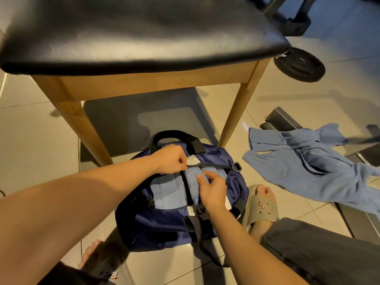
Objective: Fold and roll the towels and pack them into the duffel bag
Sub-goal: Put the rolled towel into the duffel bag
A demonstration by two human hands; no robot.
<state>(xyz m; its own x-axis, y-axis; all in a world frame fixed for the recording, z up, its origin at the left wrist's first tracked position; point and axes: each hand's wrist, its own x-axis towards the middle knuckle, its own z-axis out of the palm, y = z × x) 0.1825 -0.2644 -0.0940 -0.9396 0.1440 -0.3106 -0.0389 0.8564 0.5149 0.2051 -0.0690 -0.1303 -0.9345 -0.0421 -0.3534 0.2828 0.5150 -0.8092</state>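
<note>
A navy duffel bag [156,225] with black handles lies open on the tiled floor in front of me. Rolled light-blue towels [167,192] fill its opening. My left hand [171,159] pinches the far edge of the bag's opening, by a white label. My right hand [211,189] grips a rolled light-blue towel [191,179] and holds it down inside the bag. Another light-blue towel [312,163] lies crumpled and unfolded on the floor to the right.
A wooden stool with a black padded seat [133,29] stands just behind the bag, its legs either side. A black weight plate [300,64] and metal equipment [281,120] are at the right. My sandalled foot [261,204] rests beside the bag.
</note>
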